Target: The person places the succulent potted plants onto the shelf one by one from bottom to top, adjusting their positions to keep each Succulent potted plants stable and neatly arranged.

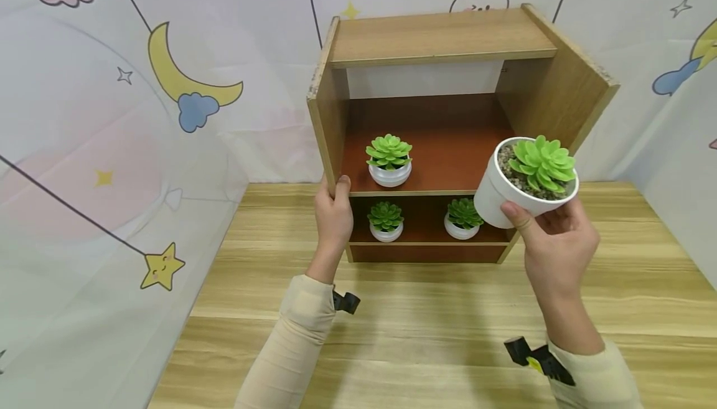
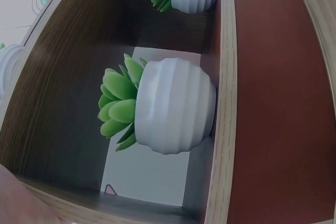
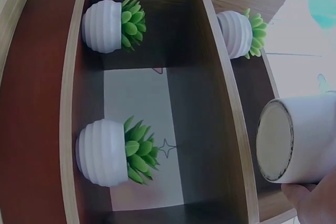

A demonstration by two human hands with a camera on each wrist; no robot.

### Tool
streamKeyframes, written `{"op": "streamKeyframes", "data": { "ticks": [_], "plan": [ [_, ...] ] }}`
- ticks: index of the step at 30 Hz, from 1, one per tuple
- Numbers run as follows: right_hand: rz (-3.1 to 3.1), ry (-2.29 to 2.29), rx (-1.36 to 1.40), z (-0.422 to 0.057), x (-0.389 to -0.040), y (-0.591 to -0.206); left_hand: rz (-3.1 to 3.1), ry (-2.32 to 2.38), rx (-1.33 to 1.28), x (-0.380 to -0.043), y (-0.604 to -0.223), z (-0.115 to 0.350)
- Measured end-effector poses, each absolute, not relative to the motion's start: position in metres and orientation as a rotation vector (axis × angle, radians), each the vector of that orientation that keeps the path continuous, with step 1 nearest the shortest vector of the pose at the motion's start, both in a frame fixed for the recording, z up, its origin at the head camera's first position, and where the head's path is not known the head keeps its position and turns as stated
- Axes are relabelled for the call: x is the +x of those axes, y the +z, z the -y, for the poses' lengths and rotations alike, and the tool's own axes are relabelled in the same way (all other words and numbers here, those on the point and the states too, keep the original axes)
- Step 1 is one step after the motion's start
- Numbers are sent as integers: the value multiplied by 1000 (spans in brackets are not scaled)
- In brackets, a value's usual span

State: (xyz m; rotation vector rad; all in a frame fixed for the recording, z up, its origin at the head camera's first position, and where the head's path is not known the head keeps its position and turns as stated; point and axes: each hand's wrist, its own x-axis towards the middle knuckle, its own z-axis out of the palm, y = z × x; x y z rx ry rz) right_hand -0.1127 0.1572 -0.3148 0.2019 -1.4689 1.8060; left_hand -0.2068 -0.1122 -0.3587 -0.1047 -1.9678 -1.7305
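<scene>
My right hand [image 1: 560,250] grips a white pot with a green succulent [image 1: 518,178], held up in front of the right side of a wooden shelf [image 1: 442,35]. In the right wrist view the round base of that pot [image 3: 275,140] faces the camera. My left hand [image 1: 334,216] grips the front edge of the shelf's left side panel. Beside it, a smaller potted succulent [image 1: 389,163] stands on the upper board at the left. On the lower board stand two more small succulents, one at the left [image 1: 385,222] and one at the right [image 1: 462,219].
The shelf stands on a wood-grain table [image 1: 414,334], close to a white cloth backdrop [image 1: 269,73] printed with cartoon moons and stars. Its right side panel [image 1: 577,91] is directly behind the held pot. A dark strap device [image 1: 538,359] sits at my right wrist.
</scene>
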Motion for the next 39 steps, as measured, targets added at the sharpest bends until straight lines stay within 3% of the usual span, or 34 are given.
{"op": "streamKeyframes", "data": {
  "ticks": [39],
  "plan": [
    [1500,1740,262,-149,-131,-297,1947,-1720,-128,-207,-360,113]
  ]
}}
